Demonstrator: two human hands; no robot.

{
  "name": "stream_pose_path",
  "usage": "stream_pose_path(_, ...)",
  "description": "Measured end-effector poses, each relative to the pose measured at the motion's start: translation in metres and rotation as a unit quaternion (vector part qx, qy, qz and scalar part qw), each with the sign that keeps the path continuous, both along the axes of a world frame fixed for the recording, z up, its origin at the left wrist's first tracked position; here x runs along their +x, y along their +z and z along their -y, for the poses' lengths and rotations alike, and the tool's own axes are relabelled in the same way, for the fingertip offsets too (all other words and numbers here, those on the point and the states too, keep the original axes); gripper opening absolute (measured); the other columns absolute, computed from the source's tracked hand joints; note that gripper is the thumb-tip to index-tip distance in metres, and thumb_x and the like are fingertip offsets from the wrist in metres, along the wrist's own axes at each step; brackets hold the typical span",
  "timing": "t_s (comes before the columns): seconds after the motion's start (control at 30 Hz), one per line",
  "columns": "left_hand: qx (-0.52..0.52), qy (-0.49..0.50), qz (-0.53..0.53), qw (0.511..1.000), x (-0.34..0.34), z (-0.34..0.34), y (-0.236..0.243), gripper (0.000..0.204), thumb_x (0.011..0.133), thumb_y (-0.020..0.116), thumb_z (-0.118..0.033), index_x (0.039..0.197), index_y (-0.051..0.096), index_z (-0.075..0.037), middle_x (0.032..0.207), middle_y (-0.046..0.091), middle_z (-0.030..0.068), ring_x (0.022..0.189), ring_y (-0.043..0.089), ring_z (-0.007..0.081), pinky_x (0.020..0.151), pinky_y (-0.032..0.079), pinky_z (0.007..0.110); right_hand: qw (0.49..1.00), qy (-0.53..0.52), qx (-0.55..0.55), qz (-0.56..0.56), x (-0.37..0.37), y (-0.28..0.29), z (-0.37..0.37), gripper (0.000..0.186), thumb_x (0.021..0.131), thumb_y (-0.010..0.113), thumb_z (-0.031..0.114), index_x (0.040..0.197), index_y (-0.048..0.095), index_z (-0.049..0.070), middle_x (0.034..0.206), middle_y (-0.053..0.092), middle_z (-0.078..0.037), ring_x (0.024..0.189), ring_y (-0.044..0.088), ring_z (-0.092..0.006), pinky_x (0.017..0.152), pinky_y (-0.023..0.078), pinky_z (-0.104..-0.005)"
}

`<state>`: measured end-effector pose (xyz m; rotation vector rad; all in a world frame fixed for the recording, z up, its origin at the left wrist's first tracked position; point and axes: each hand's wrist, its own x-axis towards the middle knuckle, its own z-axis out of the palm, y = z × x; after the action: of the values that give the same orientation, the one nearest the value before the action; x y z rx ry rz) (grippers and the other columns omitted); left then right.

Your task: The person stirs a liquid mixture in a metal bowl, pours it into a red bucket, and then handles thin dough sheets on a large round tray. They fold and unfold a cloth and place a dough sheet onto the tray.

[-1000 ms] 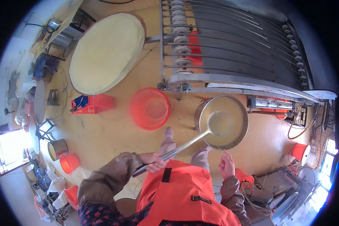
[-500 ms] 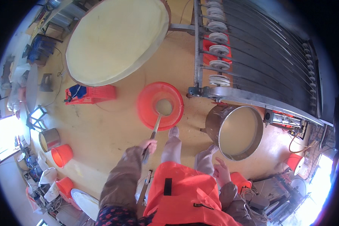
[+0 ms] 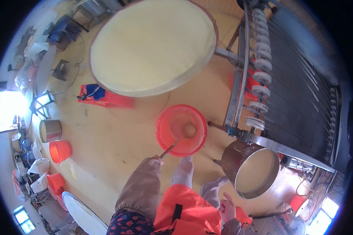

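Observation:
My left hand [image 3: 157, 158], mostly hidden by its sleeve, is closed round the handle of a long-handled ladle [image 3: 169, 150]. The ladle's round bowl is down inside a red bucket [image 3: 160, 131] on the floor ahead of my feet; whether it touches the bottom I cannot tell. My right hand [image 3: 226, 207] hovers beside my red apron [image 3: 192, 205], its fingers loosely bent and apart, holding nothing. Nearest to it stands a large metal pot [image 3: 233, 159] of pale liquid, tilted in the wide view.
A big round cloth-covered disc [image 3: 153, 47] spans the far side. To the right, a metal frame carries a row of white pulleys [image 3: 261, 78] with cords. A red crate [image 3: 110, 99] stands left of the bucket. More red buckets [image 3: 60, 151] and a metal pot [image 3: 51, 131] line the left.
My left arm has reached forward, bringing the ladle's bowl lower into the red bucket and toward its right side. My view has shifted, so the surroundings sit lower in the picture.

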<state>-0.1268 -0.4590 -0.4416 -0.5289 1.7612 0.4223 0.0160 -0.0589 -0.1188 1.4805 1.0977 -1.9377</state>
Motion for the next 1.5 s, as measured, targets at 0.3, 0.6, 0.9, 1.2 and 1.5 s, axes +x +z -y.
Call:
stream_pose_path(0.3, 0.04, 0.326, -0.112, 0.938, 0.04, 0.036, 0.113, 0.053, 0.085, 0.052, -0.051, 0.102, 0.063, -0.002, 0.085, 0.067, 0.0104, 0.079, 0.065, 0.0245, 0.07, 0.05, 0.038, 0.94, -0.03, -0.304, -0.151, -0.094, 0.073, 0.035, 0.068, 0.09, 0.027, 0.068, 0.143, 0.03, 0.025, 0.104, 0.057, -0.005, 0.065, 0.04, -0.014, 0.058, 0.035, -0.0275)
stream_pose_path(0.6, 0.239, 0.476, -0.211, 0.82, 0.038, -0.03, 0.254, 0.042, 0.086, 0.058, -0.041, 0.114, 0.056, -0.009, 0.123, 0.053, 0.0094, 0.11, 0.055, 0.0236, 0.091, 0.042, 0.038, 0.862, 0.076, -0.435, -0.25, -0.141, 0.096, 0.048, 0.071, 0.089, 0.026, 0.067, 0.146, 0.023, 0.025, 0.118, 0.052, -0.01, 0.074, 0.047, -0.0188, 0.064, 0.039, -0.0311)
stream_pose_path(0.9, 0.431, 0.497, -0.182, 0.731, 0.001, -0.104, 0.363, 0.066, 0.092, 0.05, -0.042, 0.14, 0.028, -0.002, 0.144, 0.035, 0.0121, 0.125, 0.044, 0.0257, 0.103, 0.033, 0.045, 0.552, 0.578, 0.475, -0.368, -0.129, 0.148, 0.048, 0.075, 0.079, 0.06, 0.024, 0.146, 0.025, 0.024, 0.14, 0.03, -0.025, 0.11, 0.05, -0.0384, 0.093, 0.045, -0.0443)
stream_pose_path(1.2, 0.538, 0.543, -0.026, 0.644, -0.044, -0.146, 0.393, 0.079, 0.092, 0.021, -0.064, 0.142, 0.027, -0.002, 0.146, 0.033, 0.0144, 0.135, 0.032, 0.0297, 0.109, 0.025, 0.047, 0.484, 0.55, 0.615, -0.293, -0.114, 0.148, 0.027, 0.07, 0.078, 0.056, 0.019, 0.143, 0.032, 0.025, 0.137, 0.037, -0.024, 0.095, 0.059, -0.0327, 0.072, 0.053, -0.039)
stream_pose_path(1.5, 0.326, 0.573, -0.111, 0.744, -0.068, -0.133, 0.293, 0.036, 0.094, 0.051, -0.038, 0.104, 0.051, -0.003, 0.111, 0.055, 0.0092, 0.11, 0.055, 0.0238, 0.094, 0.045, 0.039, 0.641, 0.463, 0.579, -0.201, -0.074, 0.141, 0.002, 0.069, 0.078, 0.058, 0.019, 0.142, 0.032, 0.023, 0.131, 0.039, -0.024, 0.101, 0.057, -0.0375, 0.081, 0.052, -0.0434)
